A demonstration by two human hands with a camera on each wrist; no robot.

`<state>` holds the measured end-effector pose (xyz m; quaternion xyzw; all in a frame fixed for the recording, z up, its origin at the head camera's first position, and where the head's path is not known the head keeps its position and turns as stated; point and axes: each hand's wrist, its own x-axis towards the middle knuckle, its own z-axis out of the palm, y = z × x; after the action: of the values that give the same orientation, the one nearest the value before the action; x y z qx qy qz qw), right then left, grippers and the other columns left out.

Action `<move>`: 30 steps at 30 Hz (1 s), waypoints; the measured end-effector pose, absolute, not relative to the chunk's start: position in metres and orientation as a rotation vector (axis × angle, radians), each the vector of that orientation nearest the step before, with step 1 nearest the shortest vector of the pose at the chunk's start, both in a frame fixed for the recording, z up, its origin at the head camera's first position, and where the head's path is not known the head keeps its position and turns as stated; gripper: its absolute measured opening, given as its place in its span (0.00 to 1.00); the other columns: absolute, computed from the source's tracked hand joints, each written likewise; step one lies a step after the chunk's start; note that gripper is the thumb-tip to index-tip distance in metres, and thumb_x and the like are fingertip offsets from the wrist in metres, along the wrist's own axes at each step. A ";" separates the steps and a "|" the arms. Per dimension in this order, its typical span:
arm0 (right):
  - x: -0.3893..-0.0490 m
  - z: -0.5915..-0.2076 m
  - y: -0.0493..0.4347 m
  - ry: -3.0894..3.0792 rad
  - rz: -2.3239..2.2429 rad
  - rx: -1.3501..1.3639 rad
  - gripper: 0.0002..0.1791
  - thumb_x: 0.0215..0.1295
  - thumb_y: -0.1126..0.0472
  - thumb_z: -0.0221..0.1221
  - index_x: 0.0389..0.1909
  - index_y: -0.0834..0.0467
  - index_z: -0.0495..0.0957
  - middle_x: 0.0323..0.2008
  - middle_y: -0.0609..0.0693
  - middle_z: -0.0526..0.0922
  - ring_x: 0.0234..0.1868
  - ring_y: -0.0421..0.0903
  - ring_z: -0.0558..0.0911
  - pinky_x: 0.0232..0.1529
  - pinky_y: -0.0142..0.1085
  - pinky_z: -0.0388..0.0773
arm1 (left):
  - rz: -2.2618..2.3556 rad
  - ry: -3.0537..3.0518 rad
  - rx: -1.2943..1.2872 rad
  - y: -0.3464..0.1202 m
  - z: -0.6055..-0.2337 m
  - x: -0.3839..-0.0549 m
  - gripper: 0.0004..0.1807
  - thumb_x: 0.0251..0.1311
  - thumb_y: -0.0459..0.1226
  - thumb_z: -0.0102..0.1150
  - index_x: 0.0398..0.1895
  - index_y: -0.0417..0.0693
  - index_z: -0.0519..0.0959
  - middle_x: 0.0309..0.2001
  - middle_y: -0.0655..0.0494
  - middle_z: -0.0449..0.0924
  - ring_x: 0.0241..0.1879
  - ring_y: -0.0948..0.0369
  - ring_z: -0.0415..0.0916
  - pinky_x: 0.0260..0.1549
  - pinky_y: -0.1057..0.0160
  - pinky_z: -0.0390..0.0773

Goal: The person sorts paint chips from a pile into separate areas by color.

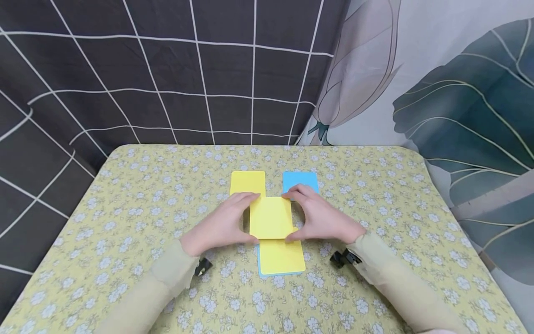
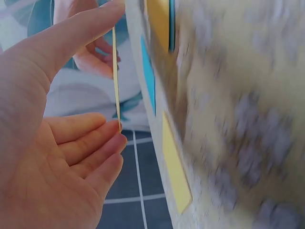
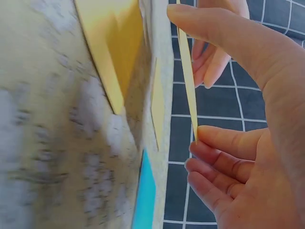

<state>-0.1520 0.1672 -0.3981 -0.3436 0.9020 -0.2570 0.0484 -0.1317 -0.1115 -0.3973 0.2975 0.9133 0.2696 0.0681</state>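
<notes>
A thin yellow card (image 1: 271,218) is held level between both hands, raised above the cloth. My left hand (image 1: 223,222) pinches its left edge, thumb at the near corner and fingertips at the far one. On the opposite edge, my right hand (image 1: 321,215) pinches it the same way. Both wrist views show this yellow card (image 2: 116,81) edge-on, with a gap between it and the table. Beneath and nearer my body lies a pile (image 1: 281,257), yellow on top with blue showing below. The held card hides the pile's far part.
Another yellow card (image 1: 247,182) lies flat at the back left, partly behind my left hand. At the back right is a blue card (image 1: 300,180), its near side covered by my right hand. A floral cloth (image 1: 137,222) covers the table; a dark grid-patterned curtain (image 1: 225,69) hangs behind.
</notes>
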 end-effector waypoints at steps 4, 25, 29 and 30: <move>-0.171 -0.394 0.157 2.763 -0.773 -1.049 0.54 0.39 0.40 0.81 0.67 0.60 0.73 0.59 0.49 0.70 0.56 0.50 0.72 0.56 0.42 0.77 | 0.837 2.755 0.855 -0.121 -0.394 -0.150 0.61 0.40 0.48 0.85 0.76 0.37 0.61 0.74 0.44 0.63 0.73 0.49 0.59 0.71 0.49 0.61; -0.251 -0.393 0.092 2.795 -0.526 -0.998 0.56 0.39 0.40 0.79 0.68 0.65 0.72 0.55 0.53 0.72 0.53 0.49 0.69 0.55 0.39 0.74 | 0.690 2.736 0.756 -0.148 -0.384 -0.230 0.58 0.35 0.34 0.81 0.74 0.28 0.61 0.69 0.35 0.67 0.65 0.43 0.67 0.68 0.47 0.67; -0.255 -0.397 0.089 2.760 -0.512 -0.951 0.55 0.40 0.40 0.78 0.68 0.65 0.72 0.53 0.53 0.72 0.50 0.49 0.70 0.51 0.38 0.75 | 0.693 2.705 0.752 -0.145 -0.388 -0.235 0.55 0.33 0.32 0.79 0.72 0.28 0.64 0.63 0.37 0.72 0.57 0.45 0.72 0.60 0.48 0.74; -0.255 -0.398 0.089 2.750 -0.511 -0.941 0.55 0.40 0.41 0.78 0.68 0.65 0.72 0.53 0.53 0.72 0.50 0.49 0.70 0.51 0.38 0.75 | 0.696 2.694 0.751 -0.144 -0.389 -0.236 0.55 0.32 0.32 0.78 0.71 0.28 0.64 0.61 0.37 0.73 0.54 0.46 0.73 0.58 0.48 0.76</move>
<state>-0.2554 0.0892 -0.3979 -0.3175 0.9276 -0.1723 0.0948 -0.2357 -0.1443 -0.3888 0.2585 0.9269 0.2394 0.1292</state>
